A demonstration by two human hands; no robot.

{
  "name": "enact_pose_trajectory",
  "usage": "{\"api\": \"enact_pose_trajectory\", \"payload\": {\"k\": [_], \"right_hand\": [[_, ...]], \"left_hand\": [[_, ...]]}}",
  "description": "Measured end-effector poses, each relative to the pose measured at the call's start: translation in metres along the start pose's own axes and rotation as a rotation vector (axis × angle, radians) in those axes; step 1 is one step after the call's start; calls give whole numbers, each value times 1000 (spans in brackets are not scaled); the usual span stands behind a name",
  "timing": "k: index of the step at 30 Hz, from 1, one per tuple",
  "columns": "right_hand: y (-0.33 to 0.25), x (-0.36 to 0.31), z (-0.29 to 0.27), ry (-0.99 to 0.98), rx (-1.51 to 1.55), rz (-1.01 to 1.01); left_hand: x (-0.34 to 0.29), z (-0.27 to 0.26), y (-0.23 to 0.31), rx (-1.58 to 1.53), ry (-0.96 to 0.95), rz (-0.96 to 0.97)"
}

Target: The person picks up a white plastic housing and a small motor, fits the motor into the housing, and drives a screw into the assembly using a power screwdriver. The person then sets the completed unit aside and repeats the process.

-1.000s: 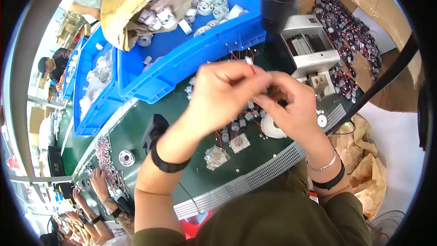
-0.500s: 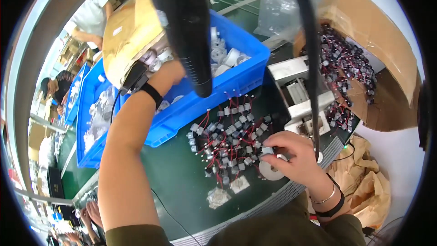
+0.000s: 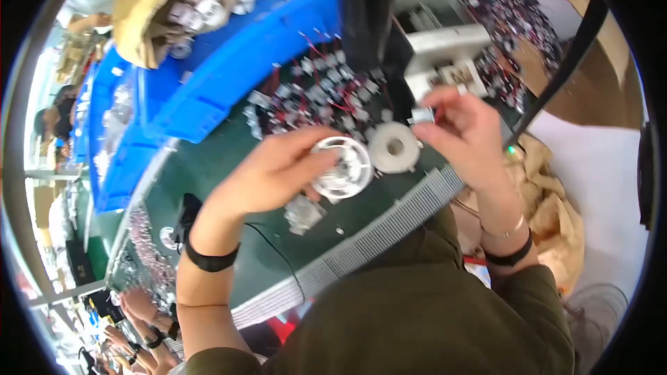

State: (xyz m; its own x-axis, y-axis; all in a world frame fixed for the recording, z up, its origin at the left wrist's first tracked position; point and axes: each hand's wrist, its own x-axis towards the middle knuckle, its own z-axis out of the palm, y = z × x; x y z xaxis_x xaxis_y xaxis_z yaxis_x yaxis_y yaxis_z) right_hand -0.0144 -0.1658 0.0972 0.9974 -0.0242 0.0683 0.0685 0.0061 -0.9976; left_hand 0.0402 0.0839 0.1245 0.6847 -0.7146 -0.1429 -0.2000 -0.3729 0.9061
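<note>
My left hand [image 3: 281,170] grips a round white plastic housing [image 3: 344,168] with an open, spoked inside, above the green table. Between the thumb and fingers of my right hand [image 3: 462,132] is a small grey motor [image 3: 422,115]. A pale disc-shaped roll [image 3: 394,147] with a hole in its middle lies on the table between my hands. Behind it spreads a pile of small grey motors with red wires [image 3: 316,94]. Below the housing, a small crumpled clear piece [image 3: 303,214] lies near my left fingers.
Blue bins [image 3: 243,55] stand at the back left, with white plastic parts and a brown paper sack [image 3: 149,10]. A metal fixture [image 3: 445,45] sits at the back right, beside a cardboard box of wired motors [image 3: 504,10]. A dark tool [image 3: 365,14] hangs overhead. Co-workers' hands [image 3: 142,305] show lower left.
My left hand has come out of the blue bin with a white housing and moved toward me. My right hand has lifted a motor off the pile. The view has shifted.
</note>
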Motion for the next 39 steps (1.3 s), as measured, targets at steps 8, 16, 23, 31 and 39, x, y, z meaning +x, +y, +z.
{"api": "enact_pose_trajectory", "payload": {"k": [8, 16, 23, 31, 39], "right_hand": [[9, -17, -19, -16, -15, -16], [17, -8, -14, -212, -191, -11], [24, 8, -14, -387, -739, -409], [11, 14, -14, -528, -865, -458], [-62, 111, 68, 114, -133, -899]], "left_hand": [[45, 71, -19, 563, 307, -17], [50, 92, -51, 322, 399, 466], [59, 85, -49, 265, 268, 408], [57, 75, -53, 287, 277, 445], [45, 80, -50, 403, 385, 602]]}}
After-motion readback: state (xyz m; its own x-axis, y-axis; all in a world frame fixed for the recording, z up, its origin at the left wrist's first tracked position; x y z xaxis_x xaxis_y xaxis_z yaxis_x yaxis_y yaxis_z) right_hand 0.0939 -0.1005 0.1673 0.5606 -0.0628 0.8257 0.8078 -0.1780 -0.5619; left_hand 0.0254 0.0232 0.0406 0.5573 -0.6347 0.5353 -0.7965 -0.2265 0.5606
